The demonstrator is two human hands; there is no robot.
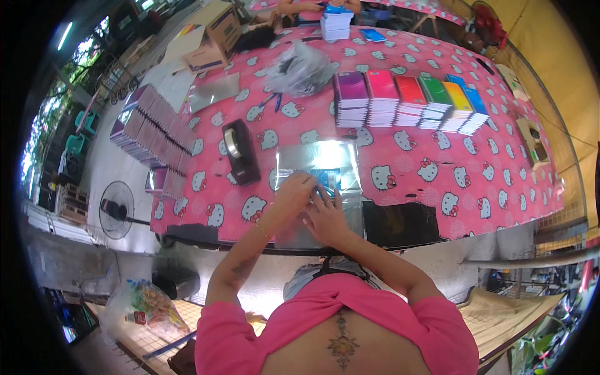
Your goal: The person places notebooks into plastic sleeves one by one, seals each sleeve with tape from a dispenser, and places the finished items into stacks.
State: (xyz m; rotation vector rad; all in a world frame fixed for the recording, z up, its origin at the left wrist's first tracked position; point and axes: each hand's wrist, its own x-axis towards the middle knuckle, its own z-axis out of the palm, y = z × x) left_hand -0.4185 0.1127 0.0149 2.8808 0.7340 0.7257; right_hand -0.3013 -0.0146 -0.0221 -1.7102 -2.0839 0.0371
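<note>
Near the table's front edge lies a glossy clear plastic sheet (294,156) with a blue notebook (331,177), partly hidden by my hands, at its middle. My left hand (295,189) rests at the notebook's left side, its fingers bent together over the plastic; what the fingertips grip is hard to make out. Beside it, my right hand (326,219) lies on the plastic and notebook with its fingers apart. A black tape dispenser (245,156) with a roll of tape stands left of the sheet.
Coloured notebooks (410,100) stand in several stacks at the back right. Spiral-bound purple stacks (147,125) line the left side. A plastic bag (300,69), pens (273,101) and a cardboard box (209,40) are farther back. Across the table, a person handles a blue notebook (336,9).
</note>
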